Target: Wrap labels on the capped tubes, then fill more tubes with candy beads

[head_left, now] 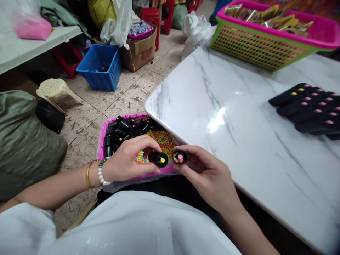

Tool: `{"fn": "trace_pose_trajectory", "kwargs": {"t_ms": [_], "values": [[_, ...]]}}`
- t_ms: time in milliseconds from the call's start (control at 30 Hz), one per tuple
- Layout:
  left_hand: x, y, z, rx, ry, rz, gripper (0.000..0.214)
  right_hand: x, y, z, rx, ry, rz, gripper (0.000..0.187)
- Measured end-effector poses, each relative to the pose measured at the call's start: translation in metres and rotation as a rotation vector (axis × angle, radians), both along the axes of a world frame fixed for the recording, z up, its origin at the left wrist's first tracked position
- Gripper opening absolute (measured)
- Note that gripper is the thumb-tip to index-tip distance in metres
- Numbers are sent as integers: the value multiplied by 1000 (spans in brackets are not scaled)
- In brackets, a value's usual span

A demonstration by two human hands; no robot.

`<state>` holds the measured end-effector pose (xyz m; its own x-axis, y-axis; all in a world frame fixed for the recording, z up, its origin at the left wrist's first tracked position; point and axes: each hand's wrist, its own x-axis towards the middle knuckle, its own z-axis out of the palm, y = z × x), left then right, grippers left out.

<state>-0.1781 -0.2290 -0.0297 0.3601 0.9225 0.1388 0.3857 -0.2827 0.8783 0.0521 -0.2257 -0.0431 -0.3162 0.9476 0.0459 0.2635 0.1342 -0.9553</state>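
Black tubes (158, 159) held almost end to end at 6 o'clock

From my far seat I see a white marble-pattern table (239, 106) filling the view from 12 to 4 o'clock. On it, a green basket with pink rim (259, 46) stands at 1 o'clock, and a row of black sticks with coloured dots (305, 109) lies at 3 o'clock. Beside the table corner, near 7 o'clock, a pink tray (100, 148) carries loose black tubes (123, 129) and many small coloured beads (163, 140).

Above this tray, the left hand (130, 159) is closed around one tube with fingers and thumb. This tube's long axis lies nearly level and points toward the right hand (207, 177), and a yellow dot (162, 160) shows on its end. The right hand is pinching a second tube (179, 158) in its fingertips. I see this tube almost end-on, so I cannot judge its long axis well. A pink dot (180, 156) sits on its end. Only a small gap lies between the two tubes.
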Motion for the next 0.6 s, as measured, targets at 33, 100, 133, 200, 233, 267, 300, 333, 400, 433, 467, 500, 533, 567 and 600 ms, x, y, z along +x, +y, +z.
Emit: {"fn": "trace_pose_trajectory", "kwargs": {"t_ms": [33, 100, 133, 200, 233, 267, 300, 333, 400, 433, 467, 500, 533, 567, 600], "values": [[0, 0, 1, 11, -19, -9, 25, 0, 0, 1, -9, 11, 12, 25], [1, 1, 1, -1, -54, 7, 25, 0, 1, 1, -3, 10, 26, 24], [1, 3, 0, -16, -72, 14, 25, 0, 2, 0, -1, 12, 28, 23], [5, 6, -2, -75, -126, 22, 27, 0, 2, 1, -63, 58, 42, 24], [8, 7, -2, -129, -173, 27, 28, 2, 1, 2, -134, 110, 58, 25], [13, 9, -1, -202, -231, 31, 29, 3, 0, 5, -218, 176, 72, 26], [18, 12, 1, -284, -294, 28, 29, 6, -1, 9, -296, 242, 77, 27], [24, 15, 3, -364, -349, 13, 29, 9, -1, 14, -348, 294, 73, 28], [37, 27, 7, -449, -398, -48, 28, 20, 0, 25, -333, 306, 27, 27], [43, 35, 10, -431, -381, -71, 27, 30, 3, 29, -266, 261, -27, 26], [50, 46, 12, -375, -345, -68, 27, 42, 7, 33, -175, 189, -104, 26], [58, 59, 14, -296, -302, -44, 27, 59, 12, 35, -78, 104, -199, 26], [66, 74, 15, -216, -259, -10, 28, 80, 17, 35, 13, 16, -320, 27], [76, 90, 16, -154, -221, 15, 28, 103, 23, 34, 96, -73, -462, 29], [88, 107, 16, -120, -192, 27, 29, 129, 29, 32, 139, -159, -602, 32]]}}
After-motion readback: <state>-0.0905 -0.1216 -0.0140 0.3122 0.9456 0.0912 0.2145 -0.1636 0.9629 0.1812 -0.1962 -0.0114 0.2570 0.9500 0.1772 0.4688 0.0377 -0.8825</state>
